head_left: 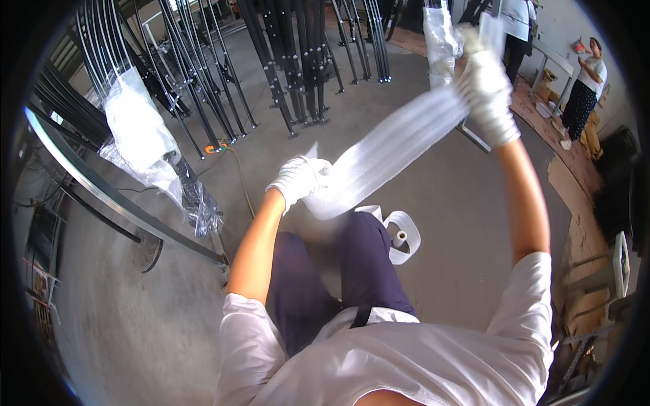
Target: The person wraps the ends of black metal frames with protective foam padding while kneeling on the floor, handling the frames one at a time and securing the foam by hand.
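Observation:
A wide white strip of foam-like wrap stretches slantwise between my two gloved hands. My left hand, in a white glove, is closed on its lower end in front of my knees. Higher up and to the right, my right hand, also gloved in white, is closed on the other end; it is smeared by motion. Beside it stands an upright bundle wrapped in white and clear film. On the floor by my right knee lies a loose white roll with a core in its middle.
Bunched black metal frames stand ahead. Left are a plastic-wrapped bundle and a curved metal rail. An orange object with a cord lies on the floor. One person stands far right; another is near a table.

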Motion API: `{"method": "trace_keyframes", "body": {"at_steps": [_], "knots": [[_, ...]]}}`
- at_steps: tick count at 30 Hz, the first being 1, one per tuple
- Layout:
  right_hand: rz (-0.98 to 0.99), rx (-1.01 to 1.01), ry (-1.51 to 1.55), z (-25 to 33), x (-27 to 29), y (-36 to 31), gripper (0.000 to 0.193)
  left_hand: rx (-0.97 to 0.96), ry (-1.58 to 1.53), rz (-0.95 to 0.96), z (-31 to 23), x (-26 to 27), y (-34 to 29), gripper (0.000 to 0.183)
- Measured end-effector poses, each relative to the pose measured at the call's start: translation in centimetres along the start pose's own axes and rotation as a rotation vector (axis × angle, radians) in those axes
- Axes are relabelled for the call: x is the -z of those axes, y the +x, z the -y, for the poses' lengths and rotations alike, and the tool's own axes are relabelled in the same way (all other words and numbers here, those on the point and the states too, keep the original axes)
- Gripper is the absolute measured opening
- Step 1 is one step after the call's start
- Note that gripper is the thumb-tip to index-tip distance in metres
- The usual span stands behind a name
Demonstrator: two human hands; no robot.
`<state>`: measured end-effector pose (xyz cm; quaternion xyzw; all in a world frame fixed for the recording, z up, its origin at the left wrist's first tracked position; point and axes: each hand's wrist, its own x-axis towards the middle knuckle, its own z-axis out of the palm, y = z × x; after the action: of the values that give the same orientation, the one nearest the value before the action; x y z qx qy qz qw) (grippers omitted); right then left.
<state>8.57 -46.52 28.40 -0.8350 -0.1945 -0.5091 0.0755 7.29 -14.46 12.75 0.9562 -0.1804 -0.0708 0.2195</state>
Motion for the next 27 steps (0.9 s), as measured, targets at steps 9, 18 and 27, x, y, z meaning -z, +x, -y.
{"method": "trace_keyframes", "body": {"at_steps": [9,18,27], "knots": [[1.075,0.162,0.907,12.1,-10.9,-3.6,0.058,-0.004,0.202,-0.213,-3.0,6.3,-2.2,0.043],[1.024,0.089,0.646,9.2,-19.0,0.0,0.039,0.321,0.047,-0.558,7.6,7.5,-0.2,0.028],[0.671,-0.043,0.896,14.9,-26.0,-1.1,0.022,0.541,-0.062,-0.782,6.9,7.2,7.8,0.089]]}}
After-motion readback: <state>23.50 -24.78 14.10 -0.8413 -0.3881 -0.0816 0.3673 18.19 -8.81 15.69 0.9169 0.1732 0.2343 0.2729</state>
